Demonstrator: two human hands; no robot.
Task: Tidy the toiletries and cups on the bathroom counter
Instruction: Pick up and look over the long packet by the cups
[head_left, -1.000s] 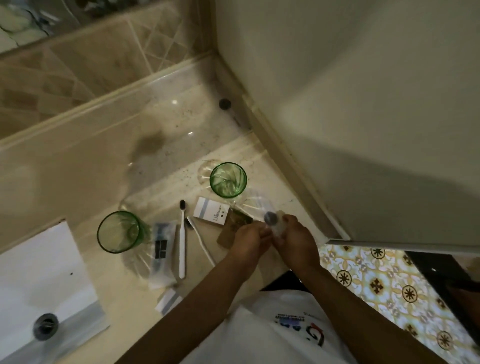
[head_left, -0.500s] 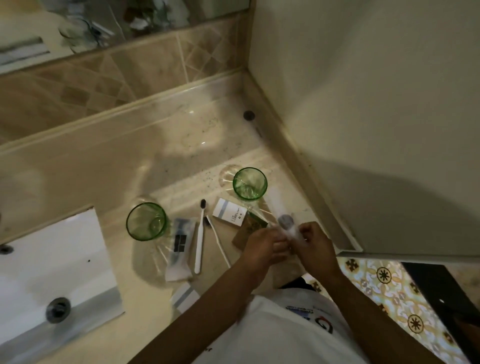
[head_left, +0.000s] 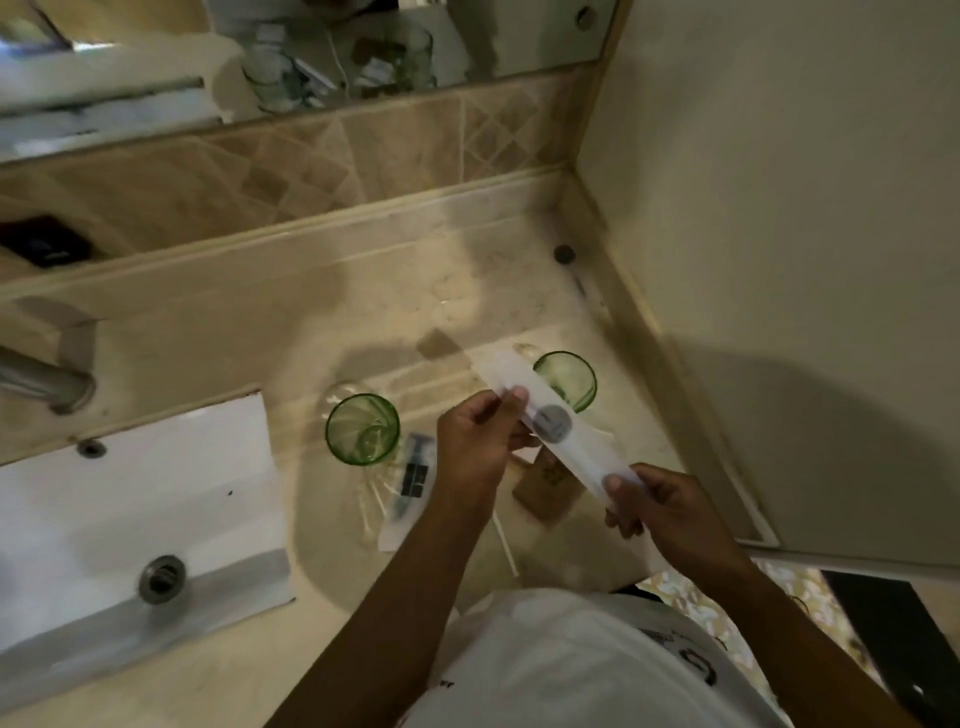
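Observation:
Both my hands hold a long clear plastic sleeve (head_left: 582, 449) with a grey round sticker above the counter. My left hand (head_left: 480, 447) pinches its upper part and my right hand (head_left: 657, 506) grips its lower end. One green glass cup (head_left: 362, 428) stands left of my left hand. A second green cup (head_left: 566, 380) stands behind the sleeve, partly hidden by it. A clear packet with a dark item (head_left: 410, 480) lies beside the left cup. A brown paper packet (head_left: 548, 486) lies under the sleeve. A thin white stick (head_left: 504, 540) lies near the counter's front edge.
The white sink basin (head_left: 130, 499) with its drain (head_left: 161, 578) is at the left, below a metal tap (head_left: 41, 382). A wall (head_left: 779, 260) bounds the marble counter (head_left: 441, 291) on the right. A small dark round object (head_left: 564, 253) sits in the back corner. A mirror (head_left: 311, 52) runs along the top.
My hands have pulled apart and stretched the clear sleeve out lengthwise. The view has tilted up, so the mirror and tap now show.

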